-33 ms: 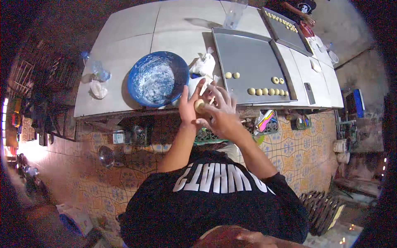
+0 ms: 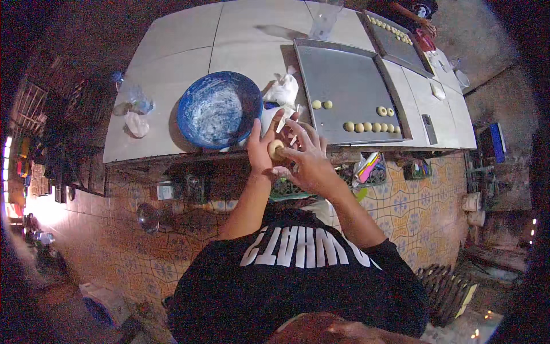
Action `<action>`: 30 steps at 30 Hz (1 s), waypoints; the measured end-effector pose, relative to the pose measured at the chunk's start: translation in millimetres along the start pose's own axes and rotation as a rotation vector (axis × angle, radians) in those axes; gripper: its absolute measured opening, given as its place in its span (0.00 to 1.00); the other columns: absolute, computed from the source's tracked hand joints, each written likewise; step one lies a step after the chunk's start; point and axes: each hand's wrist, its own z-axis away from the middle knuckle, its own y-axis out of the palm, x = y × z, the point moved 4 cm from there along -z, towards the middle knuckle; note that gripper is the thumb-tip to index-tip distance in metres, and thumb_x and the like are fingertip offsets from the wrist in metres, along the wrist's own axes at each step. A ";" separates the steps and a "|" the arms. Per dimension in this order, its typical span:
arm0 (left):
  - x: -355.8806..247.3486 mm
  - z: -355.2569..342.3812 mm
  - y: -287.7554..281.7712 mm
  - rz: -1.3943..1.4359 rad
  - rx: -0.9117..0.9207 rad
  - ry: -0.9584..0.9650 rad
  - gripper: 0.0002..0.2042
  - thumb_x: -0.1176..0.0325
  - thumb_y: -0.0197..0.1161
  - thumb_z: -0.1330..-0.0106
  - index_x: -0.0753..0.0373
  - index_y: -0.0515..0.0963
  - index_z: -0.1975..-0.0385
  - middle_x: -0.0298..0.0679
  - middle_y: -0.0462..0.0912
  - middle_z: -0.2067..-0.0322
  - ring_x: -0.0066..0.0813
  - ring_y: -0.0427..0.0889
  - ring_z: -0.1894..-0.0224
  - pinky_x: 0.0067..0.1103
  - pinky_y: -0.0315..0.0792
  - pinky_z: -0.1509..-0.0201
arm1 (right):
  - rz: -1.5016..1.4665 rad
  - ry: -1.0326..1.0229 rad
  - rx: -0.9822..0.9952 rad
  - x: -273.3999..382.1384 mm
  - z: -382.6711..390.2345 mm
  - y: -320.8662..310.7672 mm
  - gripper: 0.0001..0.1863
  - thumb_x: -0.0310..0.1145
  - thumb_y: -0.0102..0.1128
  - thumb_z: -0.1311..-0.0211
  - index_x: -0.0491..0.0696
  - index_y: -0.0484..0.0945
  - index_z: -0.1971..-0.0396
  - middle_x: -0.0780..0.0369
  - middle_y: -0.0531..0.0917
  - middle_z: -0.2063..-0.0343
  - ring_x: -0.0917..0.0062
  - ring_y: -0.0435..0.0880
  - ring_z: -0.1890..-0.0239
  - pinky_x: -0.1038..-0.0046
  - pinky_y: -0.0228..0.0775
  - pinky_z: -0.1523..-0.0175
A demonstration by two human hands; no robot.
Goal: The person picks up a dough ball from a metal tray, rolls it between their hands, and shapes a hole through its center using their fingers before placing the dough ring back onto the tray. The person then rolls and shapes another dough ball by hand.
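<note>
A small round dough ball (image 2: 275,148) with a dent in its middle sits between my two hands, just off the table's near edge. My left hand (image 2: 260,151) holds it against the palm and fingers, its thumb side turned up. Touching the ball's right side are the fingertips of my right hand (image 2: 312,163), its other fingers bent over. Beyond, to the right, a metal baking tray (image 2: 338,69) bears a front row of dough balls (image 2: 367,127), two dented ones at right and two at left. White powder coats the inside of a blue basin (image 2: 219,109) left of my hands.
White plastic bags (image 2: 282,90) stand between basin and tray. A clear bottle (image 2: 140,102) and a small bag (image 2: 137,124) lie at the left. Far right, another tray of dough balls (image 2: 395,40) is near a person's hand (image 2: 427,26). A phone-like dark slab (image 2: 429,129) lies beside the near tray.
The dough ball has turned slightly between my hands, so its dented face shows more. My right fingers have shifted a little on it.
</note>
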 end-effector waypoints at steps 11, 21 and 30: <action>3.8 2.8 11.6 0.160 0.106 0.051 0.36 0.36 0.46 0.22 0.58 0.67 0.27 0.51 0.71 0.29 0.47 0.72 0.29 0.40 0.67 0.25 | 0.041 0.037 -0.008 0.7 -10.4 -14.0 0.22 0.59 0.74 0.42 0.62 0.90 0.54 0.52 0.57 0.21 0.45 0.53 0.21 0.37 0.47 0.24; 2.4 -2.4 7.1 0.067 0.126 0.234 0.35 0.40 0.45 0.21 0.66 0.66 0.29 0.57 0.69 0.28 0.51 0.67 0.25 0.41 0.60 0.20 | -0.054 0.093 -0.090 2.5 3.3 -13.1 0.22 0.55 0.71 0.36 0.59 0.88 0.49 0.48 0.58 0.23 0.43 0.55 0.23 0.38 0.48 0.23; 12.7 4.8 13.0 0.006 0.073 0.280 0.38 0.34 0.40 0.22 0.60 0.61 0.24 0.47 0.63 0.23 0.40 0.59 0.20 0.38 0.53 0.18 | -0.040 0.156 -0.173 12.9 -9.9 -3.5 0.20 0.49 0.75 0.38 0.48 0.89 0.58 0.48 0.63 0.26 0.44 0.59 0.26 0.43 0.53 0.25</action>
